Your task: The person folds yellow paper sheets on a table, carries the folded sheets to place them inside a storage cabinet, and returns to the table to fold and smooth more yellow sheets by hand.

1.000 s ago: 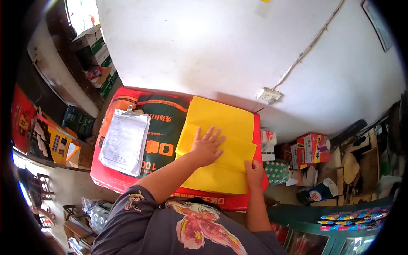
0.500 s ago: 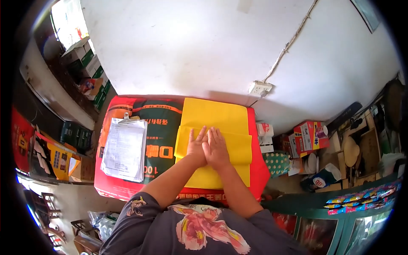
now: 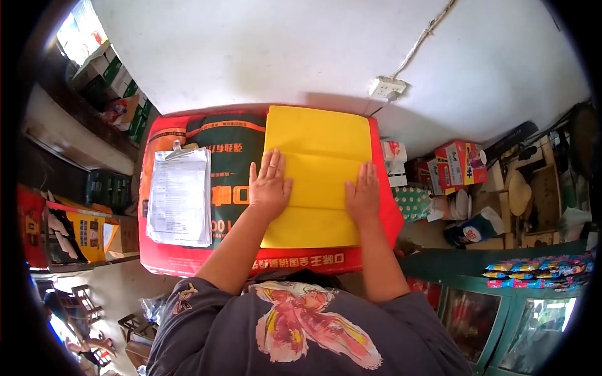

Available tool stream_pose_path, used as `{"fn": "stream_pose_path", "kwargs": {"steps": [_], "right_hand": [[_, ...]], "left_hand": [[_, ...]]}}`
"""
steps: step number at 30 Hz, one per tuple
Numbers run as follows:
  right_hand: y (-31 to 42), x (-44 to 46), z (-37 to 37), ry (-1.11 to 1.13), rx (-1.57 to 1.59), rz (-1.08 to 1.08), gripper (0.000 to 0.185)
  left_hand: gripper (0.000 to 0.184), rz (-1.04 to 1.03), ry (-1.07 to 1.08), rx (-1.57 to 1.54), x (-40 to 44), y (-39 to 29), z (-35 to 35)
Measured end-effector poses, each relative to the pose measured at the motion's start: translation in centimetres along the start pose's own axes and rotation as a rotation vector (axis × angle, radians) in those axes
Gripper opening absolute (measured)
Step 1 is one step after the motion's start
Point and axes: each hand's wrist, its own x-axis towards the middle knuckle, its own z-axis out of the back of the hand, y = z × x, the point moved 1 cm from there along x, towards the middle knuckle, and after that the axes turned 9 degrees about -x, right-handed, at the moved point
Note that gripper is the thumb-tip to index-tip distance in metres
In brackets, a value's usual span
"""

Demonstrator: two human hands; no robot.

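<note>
A yellow sheet (image 3: 320, 182), of paper or cloth, lies on the red-covered table (image 3: 295, 266) with creases running across it. My left hand (image 3: 269, 191) rests flat on its left edge, fingers stretched out and pointing away from me. On the opposite edge lies my right hand (image 3: 364, 195), also flat, with its fingers extended. Neither hand grips anything. Left of the sheet is a clipboard with printed papers (image 3: 179, 197), apart from my left hand, its metal clip at the far end.
Behind the table rises a white wall (image 3: 238, 56) with a power strip (image 3: 387, 88) and cable. Red boxes (image 3: 461, 164) and a green dotted bag (image 3: 411, 203) stand to the right. Snack packets (image 3: 533, 272) lie on a green cabinet (image 3: 501, 326). Cartons (image 3: 116, 81) are stacked far left.
My hands have parted from the middle of the yellow sheet to its left and right edges. The raised fold across its middle now lies flatter. The view has shifted slightly.
</note>
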Motion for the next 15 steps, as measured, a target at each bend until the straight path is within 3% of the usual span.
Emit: {"fn": "stream_pose_path", "kwargs": {"steps": [3,7,10,11,13,15], "right_hand": [[0.1,0.3,0.3,0.063,-0.084,-0.002,0.072],[1.6,1.7,1.5,0.192,-0.210,-0.064,0.068],[5.8,2.6,-0.8,0.114,-0.190,0.237,0.065],[7.9,3.2,-1.3,0.104,-0.115,0.310,0.065],[8.7,3.4,-1.8,0.093,-0.096,0.265,0.066],[9.0,3.1,-1.4,0.106,-0.071,0.214,0.067]], "left_hand": [[0.068,-0.005,-0.047,-0.020,-0.1,0.2,1.0],[0.066,0.034,0.075,0.088,0.4,-1.0,2.7],[0.060,-0.286,0.225,0.161,1.8,-3.4,3.3],[0.060,-0.286,0.223,0.161,2.3,-3.3,2.3],[0.060,-0.341,0.175,-0.047,3.6,-2.8,0.1],[0.061,-0.308,0.191,0.009,2.6,-2.4,1.2]]}}
